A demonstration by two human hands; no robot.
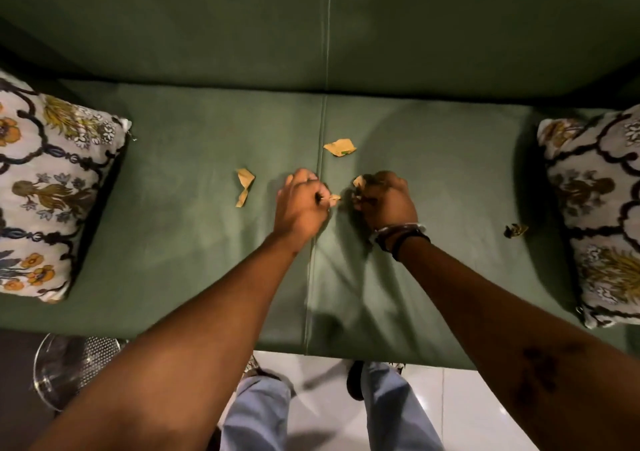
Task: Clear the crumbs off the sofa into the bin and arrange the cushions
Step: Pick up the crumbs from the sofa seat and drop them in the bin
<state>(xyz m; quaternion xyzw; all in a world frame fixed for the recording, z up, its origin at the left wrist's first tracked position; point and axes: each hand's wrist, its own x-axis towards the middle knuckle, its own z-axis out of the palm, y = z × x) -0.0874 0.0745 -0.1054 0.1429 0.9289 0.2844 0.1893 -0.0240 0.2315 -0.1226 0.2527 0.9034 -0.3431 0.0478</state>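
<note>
Torn tan paper scraps lie on the green sofa seat (194, 229). One scrap (340, 147) rests by the centre seam, a twisted one (244, 186) lies left of my hands, and a dark crumpled bit (515, 231) sits near the right cushion. My left hand (300, 208) is closed, pinching a small scrap (334, 198) at its fingertips. My right hand (385, 199) is a fist around several scraps, one corner (359, 181) poking out. A floral cushion (48, 187) lies at the left end, another floral cushion (599, 208) at the right end.
A wire mesh bin (74, 364) with a clear rim stands on the dark floor at the lower left, in front of the sofa. My legs in pale jeans (263, 412) stand on white tiles (485, 405) below the seat's front edge.
</note>
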